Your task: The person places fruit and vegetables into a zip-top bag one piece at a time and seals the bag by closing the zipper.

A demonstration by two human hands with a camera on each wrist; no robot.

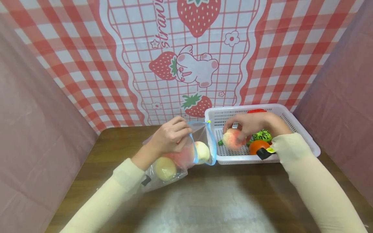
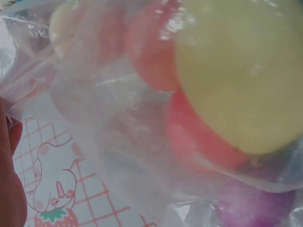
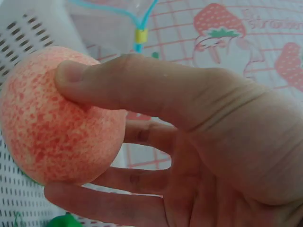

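My right hand [image 1: 252,124] grips a pink and cream peach [image 1: 232,139] over the left part of a white plastic basket [image 1: 314,149]. Thumb and fingers close around the peach in the right wrist view. With its fingers curled on the rim, my left hand [image 1: 172,136] holds a clear zip bag [image 1: 213,155] whose blue-edged mouth faces the basket. Inside the bag lie a pale yellow round fruit [image 1: 165,169], a cream-coloured fruit [image 1: 202,151] near the mouth, red round things [image 2: 199,137] and a purple thing [image 2: 251,208]. The plastic blurs them.
In the basket are an orange fruit [image 1: 257,146], a spotted green item [image 1: 262,135] and a red item [image 1: 256,110], partly hidden by my right hand. The wooden table [image 1: 204,197] extends in front. A strawberry-print cloth [image 1: 186,38] hangs behind.
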